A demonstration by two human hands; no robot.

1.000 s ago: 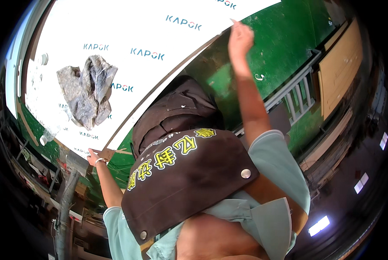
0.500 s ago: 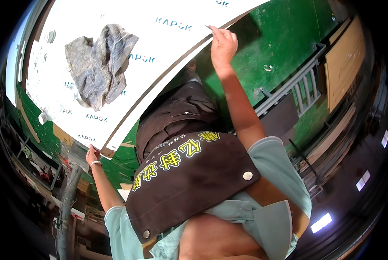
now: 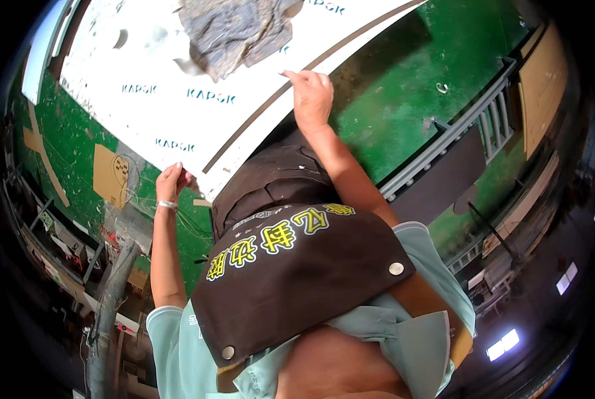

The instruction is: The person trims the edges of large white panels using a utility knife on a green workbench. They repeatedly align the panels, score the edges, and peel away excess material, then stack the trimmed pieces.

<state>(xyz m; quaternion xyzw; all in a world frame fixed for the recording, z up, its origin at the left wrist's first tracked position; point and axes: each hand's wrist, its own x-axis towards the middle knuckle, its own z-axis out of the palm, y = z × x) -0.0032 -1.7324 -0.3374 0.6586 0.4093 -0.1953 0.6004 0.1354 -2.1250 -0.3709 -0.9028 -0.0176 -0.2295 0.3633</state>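
Note:
A white panel (image 3: pixel 148 123) with repeated printed marks lies in front of me, a dark strip (image 3: pixel 264 106) running along its right side. My left hand (image 3: pixel 172 183) pinches the panel's near edge close to the corner. Over the right-hand edge, my right hand (image 3: pixel 312 96) is closed, with thumb and forefinger together at a small dark tip too tiny to name. A crumpled grey-brown rag (image 3: pixel 237 33) rests on the panel, left of and beyond my right hand.
Green floor (image 3: pixel 390 86) shows right of the panel. A grey metal rack (image 3: pixel 457 133) stands there, with wooden boards (image 3: pixel 540 86) leaning beyond it. On the left are a flat cardboard piece (image 3: pixel 110 176) and a grey pipe (image 3: pixel 108 306).
My right hand has slid along the panel's edge toward me and my left hand. The panel and rag sit higher and further right in view. My left hand stays by the near corner.

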